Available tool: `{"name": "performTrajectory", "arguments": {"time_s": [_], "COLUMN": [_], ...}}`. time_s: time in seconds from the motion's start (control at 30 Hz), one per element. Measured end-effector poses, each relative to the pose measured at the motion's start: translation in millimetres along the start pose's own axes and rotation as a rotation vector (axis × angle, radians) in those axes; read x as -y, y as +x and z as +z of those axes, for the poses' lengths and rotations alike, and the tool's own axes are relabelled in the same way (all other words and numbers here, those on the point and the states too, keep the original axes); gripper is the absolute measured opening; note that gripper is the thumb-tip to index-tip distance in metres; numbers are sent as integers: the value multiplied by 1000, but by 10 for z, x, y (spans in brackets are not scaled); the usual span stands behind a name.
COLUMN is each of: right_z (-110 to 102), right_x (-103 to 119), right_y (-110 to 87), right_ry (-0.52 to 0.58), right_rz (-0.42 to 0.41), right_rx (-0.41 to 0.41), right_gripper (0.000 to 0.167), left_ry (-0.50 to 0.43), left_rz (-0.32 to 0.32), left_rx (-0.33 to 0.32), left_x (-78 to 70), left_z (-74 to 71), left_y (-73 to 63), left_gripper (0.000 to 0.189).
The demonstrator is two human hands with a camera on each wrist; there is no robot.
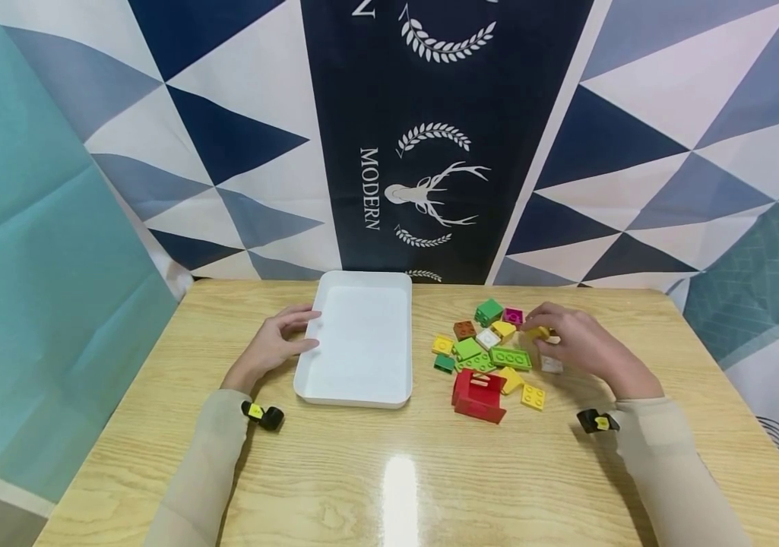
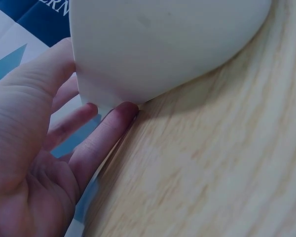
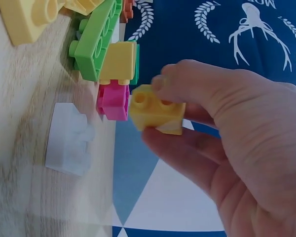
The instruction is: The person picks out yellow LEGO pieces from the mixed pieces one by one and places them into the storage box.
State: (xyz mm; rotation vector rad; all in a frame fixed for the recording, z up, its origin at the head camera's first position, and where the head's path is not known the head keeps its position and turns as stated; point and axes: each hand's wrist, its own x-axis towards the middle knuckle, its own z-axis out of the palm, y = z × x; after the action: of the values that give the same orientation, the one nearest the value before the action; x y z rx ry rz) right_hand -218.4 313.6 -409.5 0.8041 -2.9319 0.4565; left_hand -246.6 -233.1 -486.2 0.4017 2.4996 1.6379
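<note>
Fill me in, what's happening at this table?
A person's right hand pinches a yellow block by the loose colored blocks on the wooden table. The left hand touches the left edge of the white tray. A red piece lies at the near side of the loose blocks.

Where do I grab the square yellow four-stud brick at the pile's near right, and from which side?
Pinch the square yellow brick by its near and far walls, probably best from above and the right: it lies studs up, open on its right, while a yellow sloped piece sits close on its left. The right hand should first release its yellow block.
</note>
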Motion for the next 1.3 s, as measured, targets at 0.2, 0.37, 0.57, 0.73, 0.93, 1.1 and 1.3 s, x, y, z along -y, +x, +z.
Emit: {"name": "performTrajectory", "arguments": {"time_s": [0.2,0.37,0.57,0.73,0.93,1.1,1.3], "right_z": [-8,1,45,129,155,124,18], "right_x": [4,-12,-27,-5,32,18,12], "right_y": [6,3,1,25,47,63,87], "right_ry": [-40,-60,-56,-37,-19,-12,-21], "right_rz": [-48,-69,-101,-92,-51,-46,-51], "right_rx": [-95,-111,-107,-84,-67,-60,-48], "right_gripper": [25,25,25,25,24,22,24], "left_ry": [-7,-1,-17,-10,7,8,5], "left_rz": [0,-7,4,0,2,5,2], "left_rx": [-2,0,-5,-2,-10,-3,-6], "left_x": [-5,-9,-35,-18,5,-1,-1], "left_z": [-8,-10,1,-15,-12,-8,8], "left_y": [-3,-6,10,-12,-7,2,-7], "left_gripper": [57,57,57,57,57,57,56]}}
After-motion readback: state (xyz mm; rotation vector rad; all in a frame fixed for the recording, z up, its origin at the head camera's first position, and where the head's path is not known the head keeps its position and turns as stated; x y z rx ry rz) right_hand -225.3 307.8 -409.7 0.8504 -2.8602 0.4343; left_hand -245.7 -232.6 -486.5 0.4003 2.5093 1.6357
